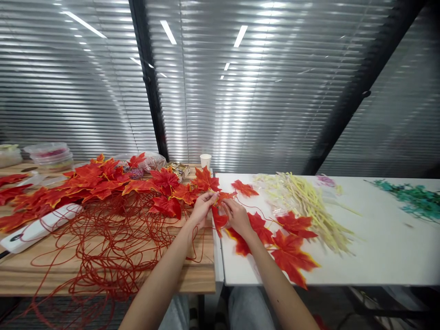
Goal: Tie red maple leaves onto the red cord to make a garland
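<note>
Over the seam between two tables, my left hand [203, 208] and my right hand [238, 215] meet with fingertips pinched. Between them is a red artificial maple leaf [220, 221], and both hands are closed on it near its stem. The exact grip is too small to make out. Thin red cord [113, 243] lies in a large tangle on the left and hangs over the front edge. Red-orange maple leaves [99, 176] are heaped behind the cord. More strung leaves [294, 256] lie to the right, beside and under my right forearm.
A white power strip [43, 227] rests on the wooden table [192, 279]. Clear plastic tubs [50, 156] and a paper cup [205, 160] stand at the back. The white table [385, 256] carries pale yellow stems [309, 206] and green foliage [412, 197]. Blinds rise behind.
</note>
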Motion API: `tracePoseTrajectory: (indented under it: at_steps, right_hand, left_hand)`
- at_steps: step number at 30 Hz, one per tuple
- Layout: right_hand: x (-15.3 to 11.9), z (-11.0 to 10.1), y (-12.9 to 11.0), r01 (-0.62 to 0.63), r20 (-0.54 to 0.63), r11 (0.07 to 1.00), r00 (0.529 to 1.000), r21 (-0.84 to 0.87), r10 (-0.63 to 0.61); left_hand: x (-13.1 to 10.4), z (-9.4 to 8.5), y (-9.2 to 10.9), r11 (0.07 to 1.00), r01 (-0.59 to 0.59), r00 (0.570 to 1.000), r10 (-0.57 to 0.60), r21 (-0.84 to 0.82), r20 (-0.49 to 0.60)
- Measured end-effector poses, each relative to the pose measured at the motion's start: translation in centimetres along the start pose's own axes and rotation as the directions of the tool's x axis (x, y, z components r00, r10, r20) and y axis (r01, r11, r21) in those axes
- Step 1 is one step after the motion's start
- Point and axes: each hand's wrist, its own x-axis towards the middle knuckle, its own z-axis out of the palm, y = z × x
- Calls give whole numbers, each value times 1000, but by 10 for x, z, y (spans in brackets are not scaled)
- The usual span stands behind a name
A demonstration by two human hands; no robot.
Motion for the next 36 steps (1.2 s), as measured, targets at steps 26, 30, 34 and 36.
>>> tracePoseTrajectory:
  at_steps: [26,30,34,36]
  right_hand:
    - [2,-3,-4,-9,-161,973,986,231,48]
    - [6,-4,-7,-83,-84,905,988,418,130]
    - [8,-5,-7,-166,-1,809,979,564,202]
    - [7,-6,-7,-209,34,755,970,621,241]
  left_hand:
    - [-4,1,2,994,104,992,-105,21,69]
    - [-4,2,2,992,110,989,-115,55,94]
    - [-4,3,3,992,110,989,-116,63,93]
    - [-4,4,3,993,107,989,-112,55,92]
